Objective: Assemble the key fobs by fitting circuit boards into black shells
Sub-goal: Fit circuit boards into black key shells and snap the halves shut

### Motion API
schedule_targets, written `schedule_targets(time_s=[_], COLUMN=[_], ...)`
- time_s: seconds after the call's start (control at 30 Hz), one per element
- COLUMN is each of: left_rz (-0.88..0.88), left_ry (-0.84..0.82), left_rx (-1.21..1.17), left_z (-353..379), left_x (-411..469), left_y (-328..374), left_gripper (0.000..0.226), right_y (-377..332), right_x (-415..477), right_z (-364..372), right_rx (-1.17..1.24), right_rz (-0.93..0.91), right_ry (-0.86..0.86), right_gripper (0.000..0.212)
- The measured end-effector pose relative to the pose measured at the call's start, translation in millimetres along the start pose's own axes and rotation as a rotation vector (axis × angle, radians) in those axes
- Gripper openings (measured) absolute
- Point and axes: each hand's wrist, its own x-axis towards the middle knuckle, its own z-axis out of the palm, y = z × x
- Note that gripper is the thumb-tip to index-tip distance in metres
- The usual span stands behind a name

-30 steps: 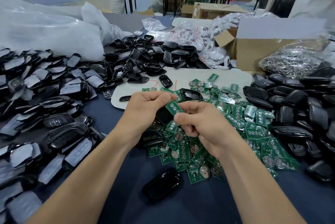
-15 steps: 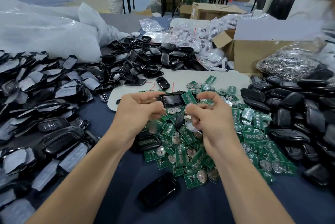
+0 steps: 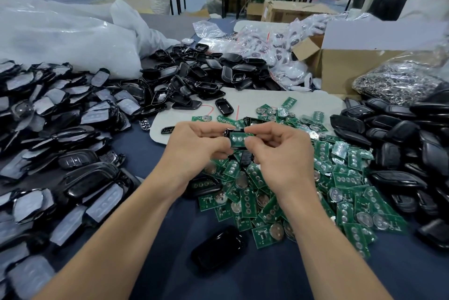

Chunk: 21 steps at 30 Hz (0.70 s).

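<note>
My left hand (image 3: 196, 146) grips a black shell (image 3: 228, 132) at its left end, above the middle of the table. My right hand (image 3: 279, 151) pinches a green circuit board (image 3: 237, 140) that lies in or against that shell; how far it sits in I cannot tell. Below and to the right spreads a heap of green circuit boards (image 3: 303, 190) with round metal contacts. One glossy black shell (image 3: 218, 246) lies alone on the blue cloth near me.
Black shells with grey pads are piled at the left (image 3: 60, 129), more shell halves at the back centre (image 3: 201, 76) and at the right (image 3: 401, 149). A cardboard box (image 3: 345, 66), a bag of metal rings (image 3: 398, 83) and white plastic bags (image 3: 60, 40) stand behind. A white sheet (image 3: 267, 100) underlies the boards.
The green board went from being held up in my right fingers to lying against the black shell in my left hand. Both hands rose slightly and drew together.
</note>
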Motion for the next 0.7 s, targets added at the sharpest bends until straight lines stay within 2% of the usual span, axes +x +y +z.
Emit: schedule_targets(time_s=[0.13, 0.37, 0.5, 0.7], left_rz=[-0.003, 0.034, 0.068, 0.088], left_ry=[0.006, -0.005, 0.067, 0.098], left_rx=[-0.023, 0.002, 0.038, 0.032], left_z=[0.1, -0.2, 3.9, 4.1], left_x=[-1.8, -5.6, -7.1, -7.7], left_y=[1.0, 1.6, -0.5, -1.2], left_gripper=[0.028, 0.034, 0.027, 0.033], right_y=[0.5, 0.8, 0.0, -0.6], right_x=[0.9, 1.1, -1.6, 0.4], right_z=[-1.8, 0.4, 2.8, 3.2], right_rx=[0.029, -0.075, -0.117, -0.188], right_rz=[0.015, 0.0, -0.027, -0.021], right_ry=[0.016, 0.009, 0.008, 0.036], right_gripper=[0.027, 0.026, 0.02, 0.025])
